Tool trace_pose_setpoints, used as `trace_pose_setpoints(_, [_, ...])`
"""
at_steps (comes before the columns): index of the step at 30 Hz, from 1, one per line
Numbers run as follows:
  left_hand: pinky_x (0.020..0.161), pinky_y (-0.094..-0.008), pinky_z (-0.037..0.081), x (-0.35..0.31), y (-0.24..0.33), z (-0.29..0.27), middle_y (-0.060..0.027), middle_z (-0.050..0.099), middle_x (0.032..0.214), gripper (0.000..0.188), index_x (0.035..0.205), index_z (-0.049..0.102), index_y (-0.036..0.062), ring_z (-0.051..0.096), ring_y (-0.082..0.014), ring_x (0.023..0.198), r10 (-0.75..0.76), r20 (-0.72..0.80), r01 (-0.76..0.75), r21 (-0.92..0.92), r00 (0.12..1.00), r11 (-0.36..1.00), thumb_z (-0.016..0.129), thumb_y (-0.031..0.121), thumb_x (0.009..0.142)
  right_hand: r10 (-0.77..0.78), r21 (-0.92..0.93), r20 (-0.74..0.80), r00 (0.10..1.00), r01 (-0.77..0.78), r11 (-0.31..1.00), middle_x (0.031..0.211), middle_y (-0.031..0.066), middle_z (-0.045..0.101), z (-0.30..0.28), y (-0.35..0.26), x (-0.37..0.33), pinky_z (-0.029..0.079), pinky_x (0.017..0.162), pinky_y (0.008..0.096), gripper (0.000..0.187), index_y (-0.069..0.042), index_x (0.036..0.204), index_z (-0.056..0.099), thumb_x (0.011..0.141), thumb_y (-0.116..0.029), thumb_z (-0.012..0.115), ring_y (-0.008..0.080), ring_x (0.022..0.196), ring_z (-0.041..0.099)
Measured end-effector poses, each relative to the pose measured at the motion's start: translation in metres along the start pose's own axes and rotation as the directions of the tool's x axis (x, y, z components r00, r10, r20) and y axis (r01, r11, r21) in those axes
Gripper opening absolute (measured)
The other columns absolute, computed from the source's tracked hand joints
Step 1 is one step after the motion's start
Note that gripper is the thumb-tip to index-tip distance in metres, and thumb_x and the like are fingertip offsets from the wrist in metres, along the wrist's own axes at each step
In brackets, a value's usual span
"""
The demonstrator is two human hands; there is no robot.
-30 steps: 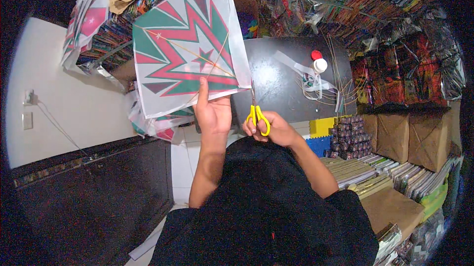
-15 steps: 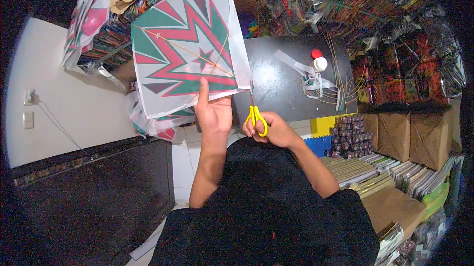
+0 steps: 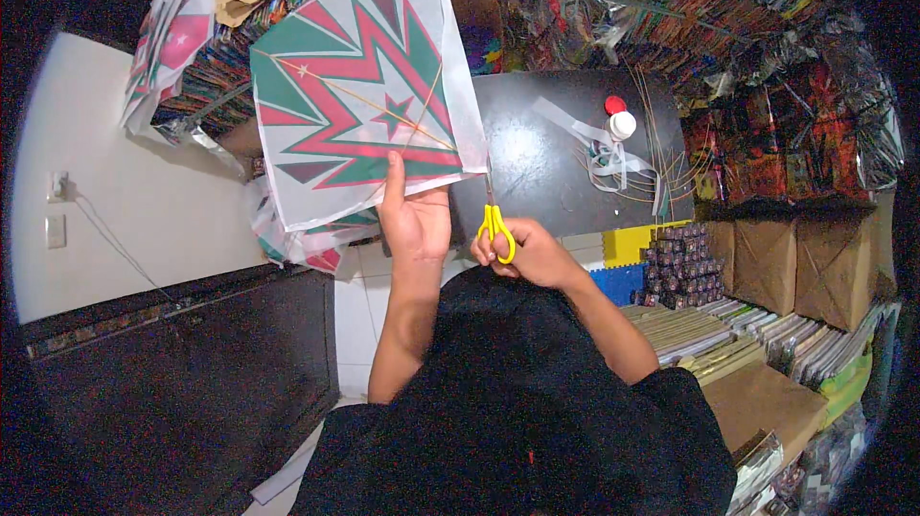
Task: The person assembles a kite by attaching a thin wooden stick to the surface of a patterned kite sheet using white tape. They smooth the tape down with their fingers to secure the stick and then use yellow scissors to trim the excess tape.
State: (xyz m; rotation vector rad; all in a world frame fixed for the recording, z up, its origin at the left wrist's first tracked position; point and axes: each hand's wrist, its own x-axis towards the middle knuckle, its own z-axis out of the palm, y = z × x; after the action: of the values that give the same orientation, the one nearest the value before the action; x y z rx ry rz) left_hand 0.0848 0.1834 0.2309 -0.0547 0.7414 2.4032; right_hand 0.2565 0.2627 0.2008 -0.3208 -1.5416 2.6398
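Note:
A kite (image 3: 369, 104) of white sheet printed with red and green spikes and a star is held up in front of me, tilted. Thin sticks cross on its face. My left hand (image 3: 418, 214) grips its lower edge, thumb on the face and the other fingers hidden behind. In my right hand (image 3: 532, 250) is a pair of yellow-handled scissors (image 3: 496, 227), fingers through the loops. Their blades point up at the kite's lower right corner and look nearly closed; whether they touch the sheet I cannot tell.
Beyond the kite stands a dark table (image 3: 537, 185). On it lie a white strip (image 3: 565, 123), a white round container (image 3: 622, 125), a red cap (image 3: 615, 104) and thin sticks (image 3: 661, 142). Packed stacks surround it; cardboard boxes (image 3: 767, 257) stand at right. More kites (image 3: 297, 229) lie at left.
The kite has shifted very slightly up and left. The scissors' handle loops have drawn a little closer together. Both hands keep their hold.

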Motion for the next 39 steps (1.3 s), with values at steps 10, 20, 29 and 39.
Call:
trace_pose_setpoints(10, [0.118, -0.0486, 0.048, -0.001, -0.004, 0.000, -0.0128, 0.061, 0.149, 0.045, 0.149, 0.052, 0.0059, 0.060, -0.0274, 0.136, 0.009, 0.011, -0.009, 0.006, 1.000, 1.000, 0.064, 0.018, 0.108, 0.037, -0.074, -0.012, 0.999, -0.038, 0.997, 0.088, -0.0026, 0.064, -0.001, -0.003, -0.002, 0.043, 0.060, 0.0239, 0.033, -0.007, 0.096, 0.066, 0.112, -0.035, 0.059, 0.0056, 0.069, 0.053])
trace_pose_setpoints(20, [0.113, -0.0529, 0.050, -0.002, -0.012, -0.001, -0.0136, 0.064, 0.143, 0.053, 0.147, 0.054, 0.0052, 0.063, -0.0309, 0.130, 0.017, 0.067, -0.025, 0.123, 0.998, 0.992, 0.074, 0.020, 0.101, 0.015, -0.209, -0.016, 1.000, -0.018, 0.978, 0.090, -0.0015, 0.065, -0.002, -0.001, 0.002, 0.051, 0.074, 0.0278, 0.024, -0.005, 0.099, 0.066, 0.111, -0.024, 0.060, 0.0084, 0.081, 0.059])
trace_pose_setpoints(29, [0.110, -0.0489, 0.055, -0.002, -0.015, 0.001, -0.0122, 0.067, 0.137, 0.052, 0.143, 0.056, 0.0039, 0.065, -0.0271, 0.127, 0.020, 0.065, -0.029, 0.154, 0.998, 0.988, 0.076, 0.006, 0.096, -0.039, -0.226, -0.032, 0.999, 0.031, 0.974, 0.089, -0.0016, 0.065, -0.005, 0.004, 0.003, 0.052, 0.080, 0.0293, 0.021, -0.002, 0.100, 0.067, 0.108, -0.021, 0.062, 0.0087, 0.087, 0.060])
trace_pose_setpoints(39, [0.100, -0.0425, 0.058, -0.005, -0.014, 0.003, -0.0087, 0.062, 0.133, 0.071, 0.149, 0.048, 0.0094, 0.066, -0.0227, 0.119, -0.024, 0.114, -0.006, 0.251, 0.993, 0.968, 0.077, -0.011, 0.088, -0.102, -0.259, -0.061, 0.993, 0.083, 0.962, 0.087, -0.0031, 0.064, -0.008, 0.011, 0.004, 0.049, 0.075, 0.0286, 0.024, -0.001, 0.101, 0.068, 0.108, -0.023, 0.064, 0.0062, 0.084, 0.055])
